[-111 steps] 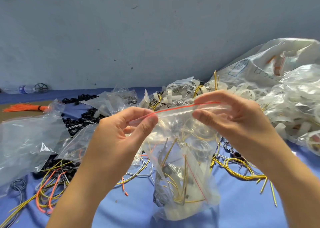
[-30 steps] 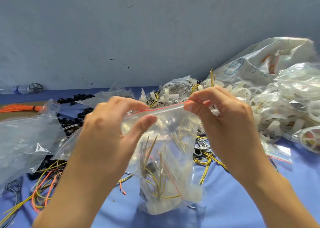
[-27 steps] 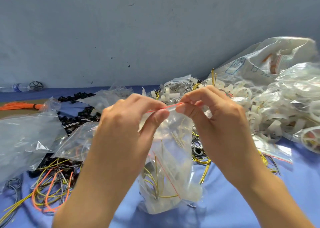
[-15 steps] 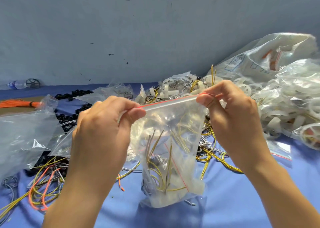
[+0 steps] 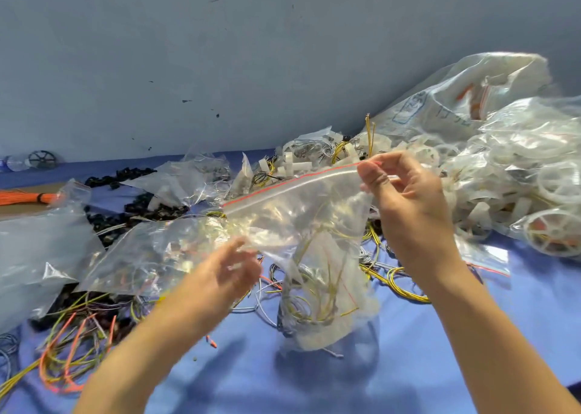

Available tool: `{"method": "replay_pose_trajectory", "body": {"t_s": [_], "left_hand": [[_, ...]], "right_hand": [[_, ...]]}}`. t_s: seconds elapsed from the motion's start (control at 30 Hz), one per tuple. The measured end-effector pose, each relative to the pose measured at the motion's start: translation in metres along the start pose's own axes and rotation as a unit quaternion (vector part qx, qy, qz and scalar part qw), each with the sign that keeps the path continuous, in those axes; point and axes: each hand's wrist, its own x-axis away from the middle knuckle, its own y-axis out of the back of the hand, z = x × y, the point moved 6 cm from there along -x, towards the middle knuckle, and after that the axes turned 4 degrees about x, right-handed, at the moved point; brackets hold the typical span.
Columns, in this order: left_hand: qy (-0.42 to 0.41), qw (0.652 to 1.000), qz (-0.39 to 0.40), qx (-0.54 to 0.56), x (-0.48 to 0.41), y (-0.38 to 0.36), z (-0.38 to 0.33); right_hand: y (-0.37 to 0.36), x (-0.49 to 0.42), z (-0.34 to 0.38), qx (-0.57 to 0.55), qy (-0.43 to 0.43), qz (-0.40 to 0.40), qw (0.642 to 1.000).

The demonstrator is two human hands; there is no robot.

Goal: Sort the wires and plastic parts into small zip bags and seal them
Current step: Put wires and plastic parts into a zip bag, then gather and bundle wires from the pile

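A clear zip bag (image 5: 301, 212) with a red strip along its mouth hangs over the blue cloth (image 5: 440, 335). Yellow wires and white plastic parts (image 5: 314, 303) lie in its bottom. My right hand (image 5: 408, 206) pinches the bag's top right corner between thumb and fingers. The top left corner hangs free and sags lower. My left hand (image 5: 229, 272) is blurred, below the bag's left side, its fingers loose and holding nothing; whether the fingertips touch the bag I cannot tell.
Loose yellow wires (image 5: 393, 284) lie right of the bag, orange and yellow wires (image 5: 66, 350) at front left. Empty clear bags (image 5: 37, 250) and black parts (image 5: 147, 209) lie left. A heap of white plastic rings (image 5: 518, 174) and a big sack (image 5: 456, 105) fill the right.
My left hand has let go of the bag's top left corner and dropped below it. The bag's mouth now slants down to the left, held by my right hand alone.
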Motion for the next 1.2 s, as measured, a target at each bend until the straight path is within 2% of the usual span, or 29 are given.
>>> {"method": "replay_pose_trajectory", "body": {"t_s": [0.07,0.1,0.13,0.23,0.33,0.37,0.57,0.7,0.8,0.87,0.97,1.03,1.07,1.13,1.17,1.2], "left_hand": [[0.025,0.987,0.151,-0.05,0.001,-0.044,0.021],[0.017,0.976,0.198,-0.085,0.006,-0.06,0.028],[0.001,0.971,0.211,-0.112,0.007,-0.07,0.032],[-0.059,0.981,0.141,-0.12,0.001,-0.081,0.029],[-0.075,0.996,0.028,-0.044,-0.013,-0.085,0.025],[-0.076,0.997,0.012,-0.032,-0.016,-0.089,0.025],[-0.08,0.996,0.024,0.029,-0.033,-0.14,0.016],[-0.031,0.988,-0.031,0.145,-0.046,-0.183,0.0],[-0.073,0.98,-0.079,0.169,-0.069,-0.207,-0.044],[-0.156,0.969,-0.153,0.115,-0.095,-0.215,-0.086],[-0.29,0.918,-0.271,-0.007,-0.138,-0.242,-0.16],[-0.327,0.893,-0.295,-0.092,-0.174,-0.272,-0.197],[-0.329,0.893,-0.262,-0.16,-0.196,-0.293,-0.209],[-0.308,0.883,-0.108,-0.337,-0.239,-0.342,-0.213],[-0.288,0.872,-0.029,-0.395,-0.253,-0.361,-0.205],[-0.276,0.863,0.017,-0.422,-0.259,-0.372,-0.197]], "right_hand": [[-0.001,-0.001,-0.004,-0.035,-0.011,-0.003,0.999],[0.001,-0.002,-0.006,-0.054,-0.018,-0.006,0.998],[0.003,-0.002,-0.008,-0.069,-0.024,-0.01,0.997],[0.009,-0.005,-0.011,-0.087,-0.03,-0.014,0.996],[0.017,-0.008,-0.014,-0.099,-0.03,-0.013,0.995],[0.02,-0.009,-0.015,-0.103,-0.032,-0.014,0.994],[0.061,-0.021,-0.034,-0.112,-0.046,-0.062,0.991],[0.109,-0.027,-0.064,-0.088,-0.077,-0.135,0.984],[0.147,-0.023,-0.105,-0.063,-0.158,-0.193,0.966],[0.164,-0.02,-0.13,-0.079,-0.223,-0.209,0.949],[0.179,-0.022,-0.154,-0.104,-0.279,-0.217,0.93],[0.186,-0.025,-0.164,-0.101,-0.295,-0.218,0.925],[0.187,-0.027,-0.168,-0.103,-0.301,-0.22,0.922],[0.187,-0.028,-0.174,-0.106,-0.313,-0.221,0.918],[0.186,-0.029,-0.175,-0.107,-0.317,-0.218,0.917],[0.183,-0.03,-0.176,-0.111,-0.32,-0.214,0.916]]}}
